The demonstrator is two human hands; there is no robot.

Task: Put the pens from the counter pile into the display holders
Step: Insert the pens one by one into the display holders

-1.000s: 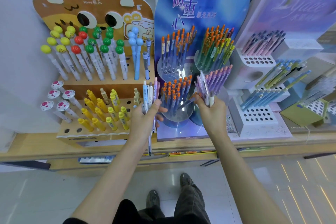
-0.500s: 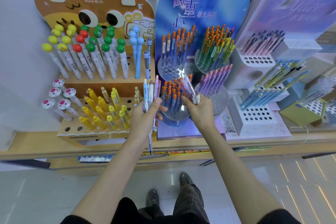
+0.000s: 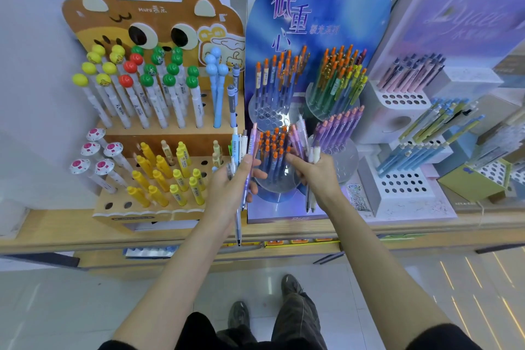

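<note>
Leftward, away from the purple-pen holder (image 3: 345, 160), the right hand (image 3: 315, 176) has been brought since the earliest frame, and its bundle of pens (image 3: 303, 138) has been turned more upright; the left hand (image 3: 230, 187) has hardly been displaced.

At the left end of the counter (image 3: 42, 224) the cat-shaped stand (image 3: 136, 23) is seen largely stocked, with a few holes open along its front row. Just right of it, above the counter's front edge, a fan of pens (image 3: 243, 145) is gripped by the left hand, the thumb laid across the barrels and the tips hanging below the palm. Next comes the orange-capped cluster (image 3: 274, 148), which looks nearly full. Beside it the bundle of pens is clasped by the right hand with fingers curled round it; it is too blurred for a count.

Bare sockets are shown at the front of the purple-pen holder, and many more in the white blocks (image 3: 397, 185) toward the counter's right end. No loose pile can be made out on the counter, so the two handfuls are judged to be what remains; none of these pens is yet seated.
</note>
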